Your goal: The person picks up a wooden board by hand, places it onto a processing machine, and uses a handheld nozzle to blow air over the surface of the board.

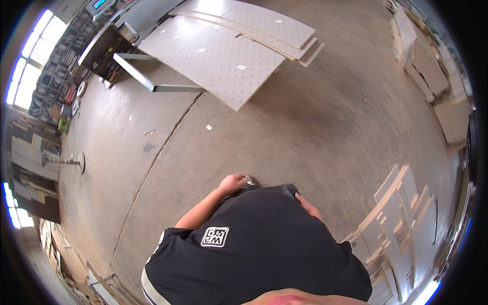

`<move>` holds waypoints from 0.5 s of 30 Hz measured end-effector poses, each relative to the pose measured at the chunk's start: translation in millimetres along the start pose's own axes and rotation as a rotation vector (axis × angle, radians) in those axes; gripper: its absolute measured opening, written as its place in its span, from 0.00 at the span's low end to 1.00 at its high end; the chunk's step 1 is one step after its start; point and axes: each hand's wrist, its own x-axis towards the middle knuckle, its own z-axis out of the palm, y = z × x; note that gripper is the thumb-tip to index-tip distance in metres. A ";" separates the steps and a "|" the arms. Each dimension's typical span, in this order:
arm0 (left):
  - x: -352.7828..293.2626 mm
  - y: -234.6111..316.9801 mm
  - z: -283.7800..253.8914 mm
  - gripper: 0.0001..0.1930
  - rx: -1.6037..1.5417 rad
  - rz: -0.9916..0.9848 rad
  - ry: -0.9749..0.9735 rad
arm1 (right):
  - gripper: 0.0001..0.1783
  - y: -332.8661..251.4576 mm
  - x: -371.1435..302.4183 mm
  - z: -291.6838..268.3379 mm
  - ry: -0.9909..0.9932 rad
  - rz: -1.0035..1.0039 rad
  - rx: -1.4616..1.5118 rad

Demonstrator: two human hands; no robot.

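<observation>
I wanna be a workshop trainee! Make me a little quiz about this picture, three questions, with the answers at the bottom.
1. What juts out past the edge of the patterned panels? A: a ladder. B: a metal frame. C: a hose.
2. True or false: the right hand is touching the patterned panels.
3. Fill in: the long dark line in the floor runs on the person's ____ side.

Key:
1. B.
2. False; it is down by the dark shirt.
3. Left.
</observation>
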 end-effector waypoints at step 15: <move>110.4 -132.3 -230.5 0.19 -0.528 -0.230 0.137 | 0.14 -298.5 167.8 258.6 0.202 -0.135 -0.537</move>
